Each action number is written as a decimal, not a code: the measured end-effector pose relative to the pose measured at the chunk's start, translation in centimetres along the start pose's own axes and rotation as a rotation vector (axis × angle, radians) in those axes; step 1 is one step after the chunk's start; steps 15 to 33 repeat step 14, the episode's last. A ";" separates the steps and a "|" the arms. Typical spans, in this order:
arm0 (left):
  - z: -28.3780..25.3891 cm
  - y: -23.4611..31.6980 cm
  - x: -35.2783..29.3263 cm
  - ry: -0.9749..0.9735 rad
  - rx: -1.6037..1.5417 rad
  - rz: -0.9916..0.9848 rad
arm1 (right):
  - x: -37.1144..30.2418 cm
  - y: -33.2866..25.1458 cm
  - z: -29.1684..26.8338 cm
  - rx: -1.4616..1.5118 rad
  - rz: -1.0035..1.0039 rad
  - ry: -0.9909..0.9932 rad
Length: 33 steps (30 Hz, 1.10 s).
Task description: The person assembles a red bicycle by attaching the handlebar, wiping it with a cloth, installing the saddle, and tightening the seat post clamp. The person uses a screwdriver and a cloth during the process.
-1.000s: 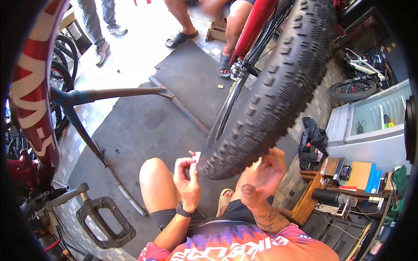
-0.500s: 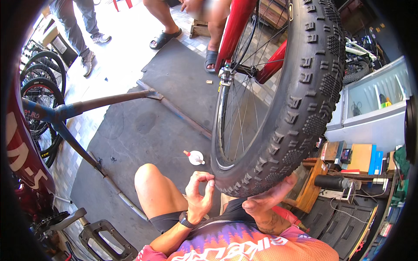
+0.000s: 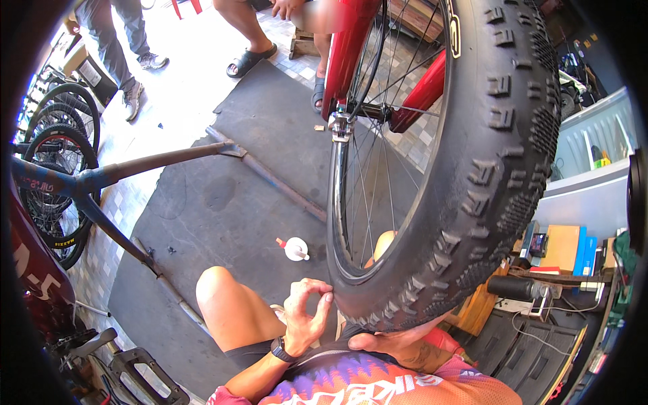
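A wide knobbly black bicycle tire (image 3: 496, 175) on a spoked wheel rises in front of me, in a red fork (image 3: 351, 50). My left hand (image 3: 305, 312), with a dark watch on its wrist, has thumb and forefinger pinched together against the tire's left sidewall. Whatever lies between those fingertips is too small to make out. Beneath the tread, my right hand (image 3: 398, 339) cups the tire from below, its thumb pointing left; the tire hides most of its fingers. A white bottle with a red tip (image 3: 295, 248) stands on the mat beyond my left hand.
A bare bicycle frame (image 3: 128, 167) lies left on the dark mat (image 3: 202, 182). A pedal (image 3: 145, 368) juts in at lower left; bike wheels (image 3: 61, 148) stand behind. Two other people's legs show at the top. Boxes and a shelf (image 3: 563, 277) crowd the right.
The tire has come closer and shifted right and down in view. My right hand has slid left, further under it, while the left keeps its pinch at the sidewall.
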<state>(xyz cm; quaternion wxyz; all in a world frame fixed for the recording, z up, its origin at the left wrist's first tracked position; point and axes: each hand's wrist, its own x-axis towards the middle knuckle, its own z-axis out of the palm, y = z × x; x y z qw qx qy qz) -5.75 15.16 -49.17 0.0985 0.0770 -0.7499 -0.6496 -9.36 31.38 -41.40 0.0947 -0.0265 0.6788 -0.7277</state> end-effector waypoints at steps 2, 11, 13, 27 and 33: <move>0.2 -0.1 0.1 -0.003 0.011 0.045 | 0.0 0.2 -0.1 0.023 -0.024 -0.016; 0.0 -0.7 -1.5 0.160 -0.109 -0.105 | 1.9 -1.3 -2.9 -0.318 -0.604 0.280; 0.1 -0.5 -0.8 0.203 0.041 -0.082 | 0.4 -2.8 -8.2 -0.658 -0.625 0.502; 0.2 -0.3 -0.9 0.171 -0.032 0.010 | -1.6 -3.8 -11.5 -0.755 -0.516 0.669; 0.2 -0.3 -0.9 0.171 -0.032 0.010 | -1.6 -3.8 -11.5 -0.755 -0.516 0.669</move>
